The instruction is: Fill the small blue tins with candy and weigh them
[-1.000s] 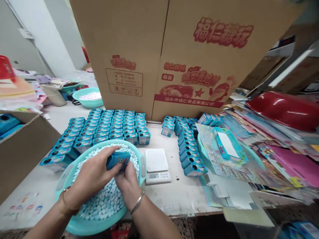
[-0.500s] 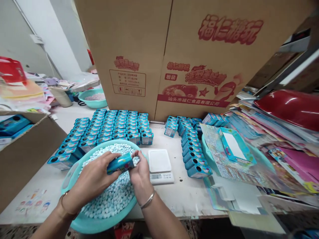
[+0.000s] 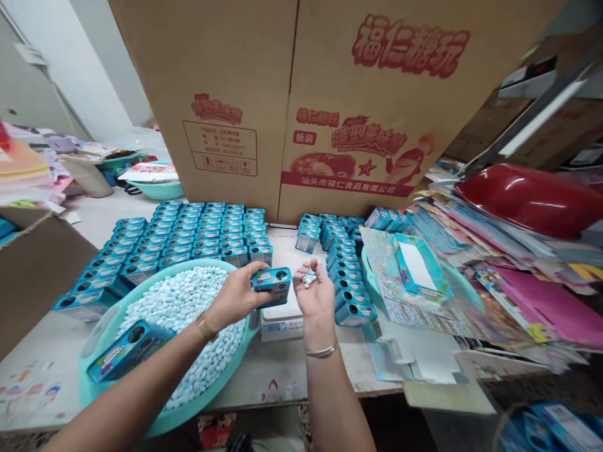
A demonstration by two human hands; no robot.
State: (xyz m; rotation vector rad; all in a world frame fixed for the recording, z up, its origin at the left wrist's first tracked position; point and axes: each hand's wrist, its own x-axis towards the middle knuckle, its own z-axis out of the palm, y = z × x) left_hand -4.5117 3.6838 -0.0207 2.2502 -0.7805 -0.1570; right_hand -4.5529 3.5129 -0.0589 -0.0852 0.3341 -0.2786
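My left hand (image 3: 242, 292) grips a small blue box (image 3: 272, 285) by its end, above the white digital scale (image 3: 285, 323). The box's top, with a dark round spot, faces me. To its right, my right hand (image 3: 316, 295) is turned palm up with curled fingers, cupping a few small pale candies (image 3: 308, 278). A turquoise basin (image 3: 164, 419) full of pale blue and white candies (image 3: 179, 295) stands under my left forearm. Another blue box (image 3: 129, 351) lies tilted on the candies, partly behind that forearm. The held box and both hands hide part of the scale.
Rows of blue boxes (image 3: 188, 232) stand behind the basin; another column of boxes (image 3: 349, 276) is right of the scale. A large carton (image 3: 282, 113) rises at the back. At right, printed sheets (image 3: 391, 295) cover a second basin. An open carton (image 3: 42, 270) is at left.
Both hands have moved right, from over the basin to over the scale, and have drawn apart. A blue box now lies on the candies in the basin. The view has shifted slightly.
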